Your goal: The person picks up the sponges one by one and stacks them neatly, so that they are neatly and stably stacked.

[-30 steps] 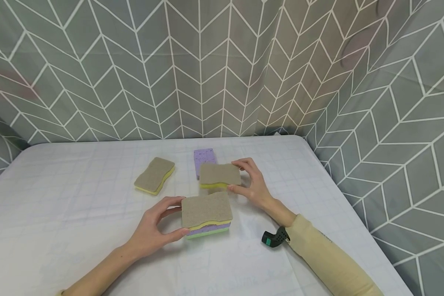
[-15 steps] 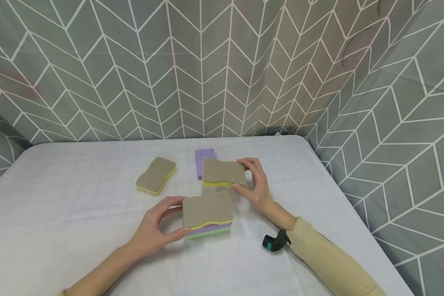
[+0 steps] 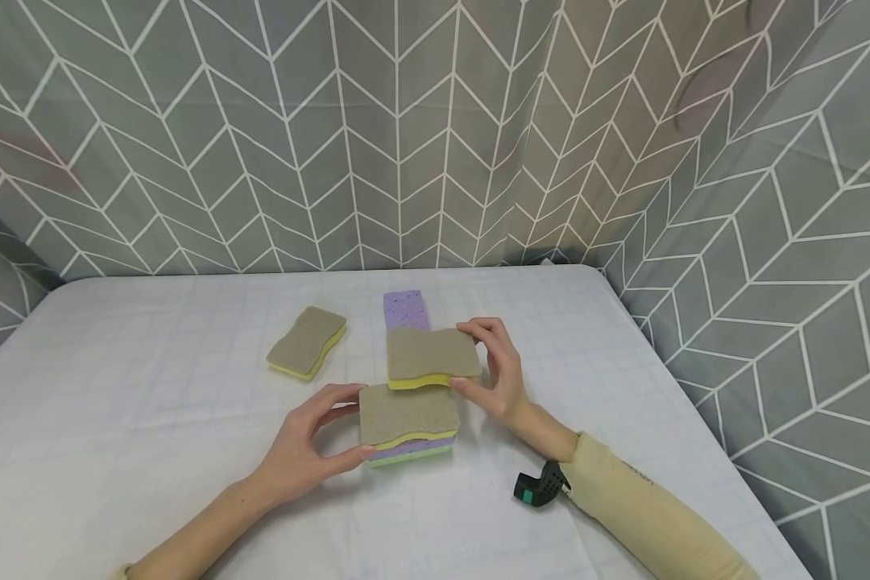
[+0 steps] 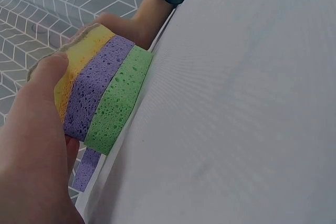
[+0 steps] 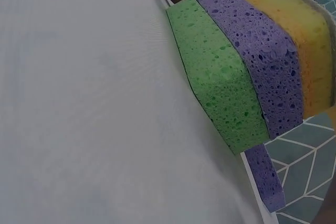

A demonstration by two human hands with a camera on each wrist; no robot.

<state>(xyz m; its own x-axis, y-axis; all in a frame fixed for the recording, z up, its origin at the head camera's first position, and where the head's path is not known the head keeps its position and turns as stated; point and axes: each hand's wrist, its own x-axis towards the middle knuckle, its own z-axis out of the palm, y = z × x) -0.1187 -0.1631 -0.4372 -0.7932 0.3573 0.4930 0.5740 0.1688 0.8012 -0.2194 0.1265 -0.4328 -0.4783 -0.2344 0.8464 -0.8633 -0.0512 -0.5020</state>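
Note:
A stack of sponges (image 3: 409, 415) stands on the table, a green sponge (image 5: 220, 77) lowest, a purple sponge (image 5: 262, 56) in the middle and a yellow sponge (image 5: 299, 30) with a beige scouring face on top. My left hand (image 3: 300, 447) holds the stack by its left end, thumb in front and fingers behind; in the left wrist view the thumb lies against the yellow layer. My right hand (image 3: 503, 374) pinches another yellow scouring sponge (image 3: 431, 353) at its right end, beige face up. In the head view that sponge overlaps the stack's far edge.
A purple sponge (image 3: 406, 309) lies farther back, partly hidden by the held one. Left of it another yellow scouring sponge (image 3: 307, 342) lies askew on the white-covered table (image 3: 152, 362). A patterned grey curtain (image 3: 362, 137) hangs behind. A black device (image 3: 540, 485) sits at my right wrist.
My right hand first shifts slightly right with its sponge, then brings it nearer to me, to the stack's far edge. My left hand and the stack stay in place.

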